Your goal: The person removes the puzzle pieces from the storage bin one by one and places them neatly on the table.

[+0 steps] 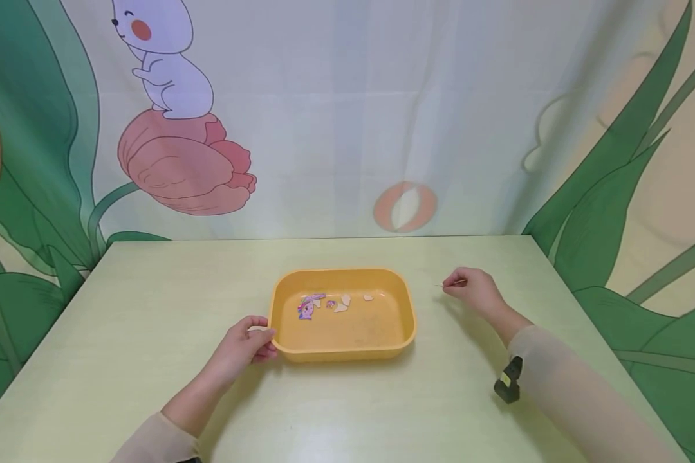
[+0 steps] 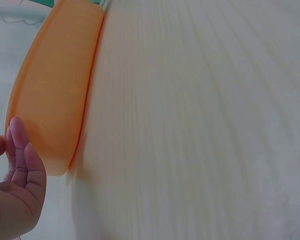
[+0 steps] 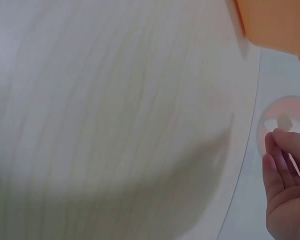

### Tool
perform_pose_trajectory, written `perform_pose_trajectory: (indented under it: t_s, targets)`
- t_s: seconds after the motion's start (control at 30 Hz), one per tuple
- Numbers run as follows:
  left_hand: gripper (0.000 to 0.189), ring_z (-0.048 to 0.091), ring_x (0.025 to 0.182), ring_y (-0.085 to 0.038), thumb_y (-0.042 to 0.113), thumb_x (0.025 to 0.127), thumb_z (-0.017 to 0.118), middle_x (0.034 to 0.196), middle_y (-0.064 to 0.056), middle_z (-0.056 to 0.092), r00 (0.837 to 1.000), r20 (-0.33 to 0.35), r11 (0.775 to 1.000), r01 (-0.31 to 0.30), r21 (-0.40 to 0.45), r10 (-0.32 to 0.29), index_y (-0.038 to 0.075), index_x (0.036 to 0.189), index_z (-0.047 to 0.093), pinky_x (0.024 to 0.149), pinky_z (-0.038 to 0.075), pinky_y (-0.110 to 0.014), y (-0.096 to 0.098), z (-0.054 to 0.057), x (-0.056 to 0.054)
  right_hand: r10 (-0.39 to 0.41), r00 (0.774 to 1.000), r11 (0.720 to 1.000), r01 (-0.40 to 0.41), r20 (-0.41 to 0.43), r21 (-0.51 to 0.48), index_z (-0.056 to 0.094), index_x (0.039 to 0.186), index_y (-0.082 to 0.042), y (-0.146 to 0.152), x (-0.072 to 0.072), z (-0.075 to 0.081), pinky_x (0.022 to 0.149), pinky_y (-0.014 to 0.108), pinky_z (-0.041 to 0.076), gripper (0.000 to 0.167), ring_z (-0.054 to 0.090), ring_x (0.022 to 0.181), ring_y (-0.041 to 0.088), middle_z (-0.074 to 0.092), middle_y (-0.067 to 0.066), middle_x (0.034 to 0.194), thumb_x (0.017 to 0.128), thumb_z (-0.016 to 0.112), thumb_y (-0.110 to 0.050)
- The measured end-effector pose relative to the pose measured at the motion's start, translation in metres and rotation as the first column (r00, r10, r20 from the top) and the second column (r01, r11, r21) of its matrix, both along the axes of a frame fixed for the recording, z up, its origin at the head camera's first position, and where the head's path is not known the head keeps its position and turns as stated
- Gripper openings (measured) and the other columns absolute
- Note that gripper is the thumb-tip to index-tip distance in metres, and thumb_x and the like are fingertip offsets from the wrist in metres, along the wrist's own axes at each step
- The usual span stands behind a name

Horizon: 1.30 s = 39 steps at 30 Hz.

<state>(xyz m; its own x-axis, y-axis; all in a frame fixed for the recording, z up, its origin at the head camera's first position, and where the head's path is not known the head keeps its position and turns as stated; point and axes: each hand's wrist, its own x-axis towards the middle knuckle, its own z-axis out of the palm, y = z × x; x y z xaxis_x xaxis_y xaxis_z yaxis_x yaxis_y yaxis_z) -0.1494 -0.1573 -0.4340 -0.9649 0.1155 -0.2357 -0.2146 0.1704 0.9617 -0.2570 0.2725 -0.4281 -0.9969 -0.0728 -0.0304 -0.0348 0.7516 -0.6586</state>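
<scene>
A yellow-orange plastic tray (image 1: 347, 354) sits on the table. My left hand (image 1: 243, 344) grips its left rim, thumb on top; in the left wrist view, fingers (image 2: 34, 167) lie against the tray's outer wall (image 2: 57, 85). To the right of the tray, above the tabletop, my right hand (image 1: 476, 294) pinches a small flat piece (image 3: 285, 122) between thumb and fingertips. Seen nearly edge-on in the head view, that piece looks thin. Inside the tray lie several little flat pieces, some with a purple cartoon print (image 1: 306, 310), others plain beige (image 1: 345, 299).
The pale wooden table (image 1: 150, 308) extends on all sides of the tray. Behind it hangs a curtain (image 1: 324, 128) printed with a white animal, flowers and leaves. A black wrist device (image 1: 509, 381) is on the right sleeve.
</scene>
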Motion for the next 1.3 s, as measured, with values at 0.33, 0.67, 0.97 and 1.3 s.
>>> perform_pose_trajectory:
  t_s: [0.33,0.67,0.97,1.3]
  targets:
    - [0.032,0.064,0.071,-0.02,0.012,0.095,0.052,0.075,-0.005,0.063,1.0,0.007,1.0,-0.003,0.001,0.003,-0.006,0.119,0.04,0.071,0.053,-0.033,0.0,-0.001,0.0,-0.029,0.999,0.999,0.029,0.028,0.022,0.068,0.098,-0.003,0.017,-0.003,-0.007,0.085,0.041,0.046,0.016,0.056,0.092,0.028,0.065,0.013,0.098,0.086,0.068,-0.013]
    - [0.032,0.064,0.072,-0.021,0.012,0.095,0.052,0.076,-0.006,0.063,1.0,0.004,1.0,-0.009,-0.008,0.009,-0.006,0.118,0.04,0.071,0.053,-0.034,-0.001,0.0,0.0,-0.059,0.997,0.998,0.057,0.058,0.025,0.067,0.105,0.003,0.027,-0.009,-0.013,0.089,0.043,0.044,0.026,0.053,0.101,0.032,0.064,0.019,0.106,0.086,0.068,-0.015]
    - [0.03,0.064,0.071,-0.021,0.012,0.095,0.052,0.076,-0.006,0.063,1.0,0.0,1.0,-0.012,-0.014,0.012,-0.006,0.117,0.041,0.072,0.053,-0.034,-0.001,0.001,0.001,-0.044,0.998,0.998,0.042,0.049,0.057,0.067,0.102,0.002,0.027,-0.017,-0.02,0.084,0.041,0.045,0.021,0.056,0.097,0.03,0.064,0.019,0.104,0.087,0.066,-0.012]
    - [0.028,0.064,0.07,-0.018,0.01,0.094,0.053,0.075,-0.006,0.063,1.0,0.002,1.0,-0.025,-0.016,0.025,-0.005,0.115,0.042,0.071,0.053,-0.034,0.001,0.0,-0.001,-0.053,0.997,0.997,0.049,0.058,0.056,0.067,0.103,0.002,0.028,-0.021,-0.025,0.086,0.042,0.045,0.021,0.053,0.1,0.033,0.062,0.02,0.109,0.087,0.065,-0.012]
